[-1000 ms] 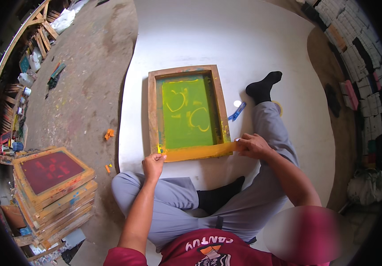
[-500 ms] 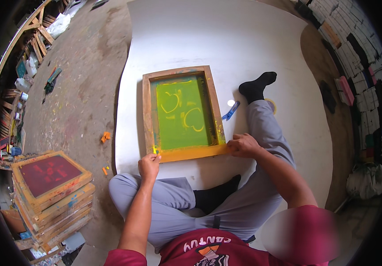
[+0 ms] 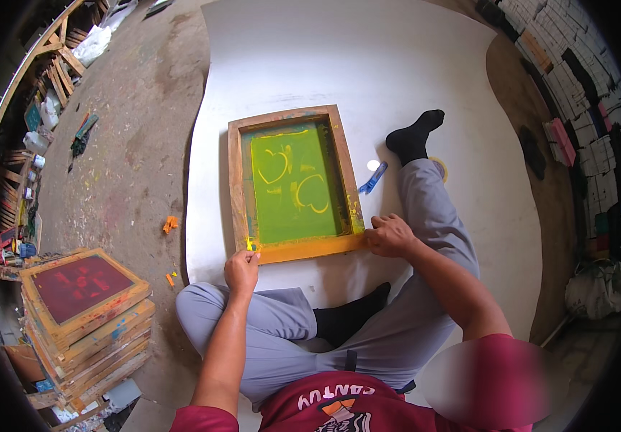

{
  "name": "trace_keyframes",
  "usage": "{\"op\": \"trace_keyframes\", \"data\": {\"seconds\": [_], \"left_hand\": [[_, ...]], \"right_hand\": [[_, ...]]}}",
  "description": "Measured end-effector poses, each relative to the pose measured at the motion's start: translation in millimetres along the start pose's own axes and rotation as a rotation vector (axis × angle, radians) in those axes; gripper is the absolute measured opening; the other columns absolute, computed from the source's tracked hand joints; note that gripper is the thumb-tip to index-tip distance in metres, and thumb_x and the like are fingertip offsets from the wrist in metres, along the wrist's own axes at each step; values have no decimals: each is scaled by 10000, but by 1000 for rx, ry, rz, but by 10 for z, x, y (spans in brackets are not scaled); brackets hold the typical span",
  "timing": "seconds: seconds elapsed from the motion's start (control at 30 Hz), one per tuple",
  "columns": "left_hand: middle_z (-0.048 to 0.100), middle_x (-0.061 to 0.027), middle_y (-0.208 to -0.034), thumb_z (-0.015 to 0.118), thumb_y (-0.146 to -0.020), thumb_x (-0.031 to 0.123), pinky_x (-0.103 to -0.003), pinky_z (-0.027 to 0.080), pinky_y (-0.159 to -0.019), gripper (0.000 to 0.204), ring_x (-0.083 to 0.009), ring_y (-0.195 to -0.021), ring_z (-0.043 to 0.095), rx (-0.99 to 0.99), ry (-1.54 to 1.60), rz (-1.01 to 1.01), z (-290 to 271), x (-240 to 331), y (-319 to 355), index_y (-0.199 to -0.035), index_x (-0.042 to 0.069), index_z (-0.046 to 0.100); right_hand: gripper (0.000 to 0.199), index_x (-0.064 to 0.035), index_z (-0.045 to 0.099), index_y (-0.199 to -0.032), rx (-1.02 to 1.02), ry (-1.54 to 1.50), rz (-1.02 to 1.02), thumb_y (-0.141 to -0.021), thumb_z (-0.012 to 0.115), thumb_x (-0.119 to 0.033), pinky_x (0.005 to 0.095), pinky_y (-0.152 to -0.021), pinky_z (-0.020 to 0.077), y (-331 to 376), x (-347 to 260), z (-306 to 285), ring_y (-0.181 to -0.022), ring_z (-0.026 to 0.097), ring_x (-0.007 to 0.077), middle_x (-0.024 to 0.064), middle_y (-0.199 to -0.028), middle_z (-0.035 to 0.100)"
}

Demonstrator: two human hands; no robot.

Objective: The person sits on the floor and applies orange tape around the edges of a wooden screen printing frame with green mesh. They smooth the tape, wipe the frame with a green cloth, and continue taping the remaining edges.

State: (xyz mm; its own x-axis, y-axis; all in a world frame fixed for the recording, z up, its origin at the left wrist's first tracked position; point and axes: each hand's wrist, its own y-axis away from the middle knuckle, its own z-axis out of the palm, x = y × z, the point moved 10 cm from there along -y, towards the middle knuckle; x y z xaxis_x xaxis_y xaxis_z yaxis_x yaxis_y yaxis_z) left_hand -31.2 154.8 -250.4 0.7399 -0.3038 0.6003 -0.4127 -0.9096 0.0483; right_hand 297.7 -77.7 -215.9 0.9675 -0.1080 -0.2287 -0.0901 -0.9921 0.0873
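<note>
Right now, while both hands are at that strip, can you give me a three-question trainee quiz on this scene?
1. True or false: the blue tool lies to the right of the wooden frame.
2. Which colour is the strip between the left hand and the right hand? A: blue; B: orange; C: black.
3. Fill in: the top screen on the stack of frames has a dark ___ centre.
Key: 1 true; 2 B; 3 red.

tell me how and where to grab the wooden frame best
Probably grip the wooden frame by its two long side rails, from left and right: they stand raised around the green screen, while the orange strip lies along the near edge.
</note>
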Motion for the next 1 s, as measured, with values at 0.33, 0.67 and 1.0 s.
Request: {"op": "trace_keyframes", "data": {"seconds": [0.33, 0.67, 1.0], "left_hand": [[774, -142, -873, 817, -874, 215, -470, 564, -734, 169, -355, -826, 746, -32, -88, 20, 7, 56, 16, -911, 54, 784], [758, -119, -863, 834, -859, 191, -475, 558, -703, 136, -351, -808, 734, -14, -64, 53, 38, -18, 20, -877, 71, 774], [750, -113, -847, 852, -842, 184, -464, 559, -688, 141, -340, -785, 732, 2, -29, 54, 3, 19, 16, -862, 75, 765]], "right_hand": [[790, 48, 534, -1494, -3, 413, -22, -997, 581, -565, 506, -1245, 290, 179, -606, 8, -1542, 322, 360, 208, -1545, 517], [706, -49, 619, -1437, -155, 340, 128, -980, 607, -587, 518, -1221, 344, -117, -427, 54, -1493, 430, 367, 247, -1528, 536], [409, -64, 624, -1265, 165, -227, 940, -1020, 653, -390, 551, -934, 563, -725, 1305, 146, -1161, 678, 452, 262, -1203, 682]]}}
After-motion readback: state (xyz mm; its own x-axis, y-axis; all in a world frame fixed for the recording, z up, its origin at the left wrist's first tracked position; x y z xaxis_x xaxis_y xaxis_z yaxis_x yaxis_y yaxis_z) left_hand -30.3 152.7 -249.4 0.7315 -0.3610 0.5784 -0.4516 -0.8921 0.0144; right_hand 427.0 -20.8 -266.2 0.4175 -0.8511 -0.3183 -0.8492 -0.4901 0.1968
